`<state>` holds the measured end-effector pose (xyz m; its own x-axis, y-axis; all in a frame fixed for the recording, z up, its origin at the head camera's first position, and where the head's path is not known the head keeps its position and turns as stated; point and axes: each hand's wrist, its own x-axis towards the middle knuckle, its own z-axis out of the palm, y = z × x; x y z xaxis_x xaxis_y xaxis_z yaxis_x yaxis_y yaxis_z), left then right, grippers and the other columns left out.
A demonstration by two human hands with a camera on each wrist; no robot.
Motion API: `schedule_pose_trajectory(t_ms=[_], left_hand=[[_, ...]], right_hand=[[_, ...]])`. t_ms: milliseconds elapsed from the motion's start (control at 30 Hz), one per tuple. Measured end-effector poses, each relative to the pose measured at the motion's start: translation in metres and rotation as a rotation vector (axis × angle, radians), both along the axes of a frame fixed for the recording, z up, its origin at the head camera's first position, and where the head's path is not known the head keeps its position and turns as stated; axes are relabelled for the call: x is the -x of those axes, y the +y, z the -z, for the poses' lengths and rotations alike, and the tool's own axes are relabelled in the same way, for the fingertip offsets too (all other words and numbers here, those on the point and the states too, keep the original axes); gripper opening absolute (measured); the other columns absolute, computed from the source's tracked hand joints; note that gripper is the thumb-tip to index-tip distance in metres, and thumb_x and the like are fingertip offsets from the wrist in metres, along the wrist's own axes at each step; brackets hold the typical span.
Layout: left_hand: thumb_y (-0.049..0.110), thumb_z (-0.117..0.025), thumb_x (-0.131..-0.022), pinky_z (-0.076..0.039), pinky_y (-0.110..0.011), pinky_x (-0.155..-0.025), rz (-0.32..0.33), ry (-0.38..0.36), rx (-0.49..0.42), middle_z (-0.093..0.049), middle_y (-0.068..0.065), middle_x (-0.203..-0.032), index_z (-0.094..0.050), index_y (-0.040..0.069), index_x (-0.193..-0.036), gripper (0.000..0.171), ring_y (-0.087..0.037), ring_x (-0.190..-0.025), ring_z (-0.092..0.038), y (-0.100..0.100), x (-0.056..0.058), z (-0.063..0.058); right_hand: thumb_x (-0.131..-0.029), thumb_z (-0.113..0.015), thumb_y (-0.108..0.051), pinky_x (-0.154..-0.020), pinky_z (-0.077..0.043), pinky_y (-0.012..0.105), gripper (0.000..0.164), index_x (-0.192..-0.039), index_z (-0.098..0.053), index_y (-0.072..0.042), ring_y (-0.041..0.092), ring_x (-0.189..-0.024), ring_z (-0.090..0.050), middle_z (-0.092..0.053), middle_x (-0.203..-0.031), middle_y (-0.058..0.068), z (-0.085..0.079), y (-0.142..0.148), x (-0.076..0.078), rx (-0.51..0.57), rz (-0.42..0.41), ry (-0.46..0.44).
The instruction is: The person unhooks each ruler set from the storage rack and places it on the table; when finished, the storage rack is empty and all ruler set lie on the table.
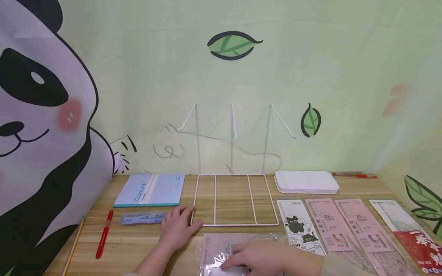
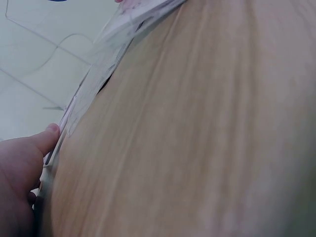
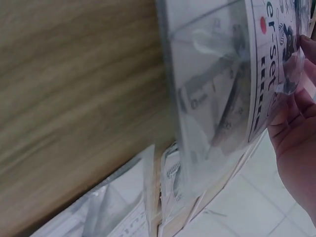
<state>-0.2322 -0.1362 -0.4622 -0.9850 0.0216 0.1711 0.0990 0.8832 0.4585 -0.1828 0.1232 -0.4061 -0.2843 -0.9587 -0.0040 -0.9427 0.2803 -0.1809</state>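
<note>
In the head view my left hand is at the near left corner of a white wire stand, with thumb and index finger against its bars. The left wrist view shows the thumb at a thin bar; the other fingers are mostly hidden. My right hand holds a clear-wrapped ruler set at the table's near edge. Up close, the right wrist view shows fingers around the edge of the ruler-set pack, which has a printed card and clear rulers inside.
Left of the stand lie a blue notebook, a pen pack, a red pen and a pencil. On the right are a white case, a cat-print pack, pink ruler packs and a red-white pack.
</note>
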Motion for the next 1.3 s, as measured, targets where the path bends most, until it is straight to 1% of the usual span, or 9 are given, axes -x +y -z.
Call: schedule_pose_trajectory(t_ms=[167, 333, 467, 567, 733, 967, 1100, 1200, 1300], left_hand=[[0.052, -0.066, -0.081, -0.026, -0.059, -0.097, -0.001, -0.006, 0.002, -0.046, -0.016, -0.130, -0.055, 0.017, -0.130, 0.062, -0.041, -0.119, -0.037, -0.0002, -0.0012, -0.0010], [0.051, -0.066, -0.081, -0.025, -0.059, -0.098, -0.003, -0.012, -0.001, -0.046, -0.016, -0.130, -0.055, 0.016, -0.130, 0.062, -0.040, -0.120, -0.037, 0.0001, -0.0004, -0.0013], [0.049, -0.067, -0.081, -0.024, -0.058, -0.099, -0.009, -0.017, -0.012, -0.045, -0.016, -0.131, -0.055, 0.016, -0.131, 0.061, -0.040, -0.121, -0.036, 0.0001, 0.0002, -0.0013], [0.049, -0.067, -0.081, -0.024, -0.058, -0.099, -0.011, -0.021, -0.016, -0.045, -0.016, -0.131, -0.055, 0.016, -0.131, 0.061, -0.040, -0.121, -0.035, -0.0002, 0.0000, -0.0008], [0.048, -0.068, -0.081, -0.025, -0.058, -0.098, -0.011, -0.016, -0.011, -0.046, -0.015, -0.131, -0.055, 0.016, -0.131, 0.061, -0.040, -0.120, -0.036, -0.0001, -0.0004, -0.0004], [0.050, -0.067, -0.081, -0.026, -0.058, -0.097, -0.004, -0.009, -0.002, -0.046, -0.015, -0.130, -0.055, 0.016, -0.130, 0.061, -0.040, -0.119, -0.037, 0.0003, -0.0008, -0.0013], [0.051, -0.066, -0.081, -0.026, -0.058, -0.097, 0.001, -0.013, -0.001, -0.046, -0.016, -0.130, -0.055, 0.016, -0.130, 0.061, -0.040, -0.119, -0.037, 0.0001, -0.0012, -0.0015], [0.051, -0.066, -0.081, -0.026, -0.058, -0.097, 0.000, -0.015, -0.003, -0.046, -0.016, -0.130, -0.055, 0.016, -0.130, 0.061, -0.040, -0.119, -0.037, -0.0003, -0.0010, -0.0010], [0.050, -0.067, -0.081, -0.026, -0.058, -0.097, -0.006, -0.017, -0.007, -0.046, -0.015, -0.131, -0.055, 0.017, -0.131, 0.061, -0.040, -0.119, -0.037, -0.0006, -0.0004, -0.0003]], right_hand=[[-0.090, -0.062, -0.028, -0.065, -0.031, 0.003, 0.033, -0.122, -0.061, -0.029, -0.010, -0.073, -0.042, -0.054, -0.092, -0.016, 0.0021, -0.0019, -0.0004, 0.013, -0.004, 0.004], [-0.090, -0.062, -0.030, -0.059, -0.030, 0.003, 0.031, -0.121, -0.062, -0.030, -0.010, -0.069, -0.039, -0.052, -0.087, -0.016, 0.0044, -0.0025, -0.0007, 0.016, 0.012, 0.004], [-0.090, -0.061, -0.029, -0.057, -0.031, 0.004, 0.031, -0.121, -0.062, -0.030, -0.009, -0.067, -0.039, -0.051, -0.086, -0.017, 0.0055, -0.0031, -0.0005, 0.006, 0.038, -0.052], [-0.091, -0.061, -0.029, -0.057, -0.032, 0.004, 0.031, -0.121, -0.062, -0.030, -0.009, -0.068, -0.040, -0.051, -0.086, -0.017, 0.0065, -0.0036, -0.0003, 0.005, 0.041, -0.074], [-0.092, -0.059, -0.030, -0.059, -0.032, 0.004, 0.029, -0.121, -0.063, -0.029, -0.009, -0.069, -0.040, -0.052, -0.087, -0.017, 0.0083, -0.0037, -0.0001, 0.014, 0.023, -0.052], [-0.093, -0.056, -0.033, -0.061, -0.032, 0.004, 0.029, -0.121, -0.062, -0.029, -0.010, -0.072, -0.041, -0.053, -0.090, -0.017, 0.0083, -0.0040, 0.0005, 0.012, 0.014, -0.059], [-0.093, -0.057, -0.032, -0.061, -0.032, 0.004, 0.030, -0.122, -0.062, -0.029, -0.010, -0.073, -0.041, -0.053, -0.091, -0.017, 0.0071, -0.0041, 0.0009, 0.007, 0.015, -0.045], [-0.090, -0.061, -0.034, -0.059, -0.032, 0.005, 0.032, -0.122, -0.061, -0.030, -0.008, -0.072, -0.041, -0.052, -0.091, -0.016, 0.0037, -0.0021, 0.0022, 0.012, 0.040, -0.045], [-0.087, -0.063, -0.036, -0.059, -0.032, 0.007, 0.038, -0.124, -0.060, -0.028, -0.006, -0.071, -0.041, -0.050, -0.092, -0.014, -0.0009, 0.0037, 0.0051, 0.021, 0.093, -0.071]])
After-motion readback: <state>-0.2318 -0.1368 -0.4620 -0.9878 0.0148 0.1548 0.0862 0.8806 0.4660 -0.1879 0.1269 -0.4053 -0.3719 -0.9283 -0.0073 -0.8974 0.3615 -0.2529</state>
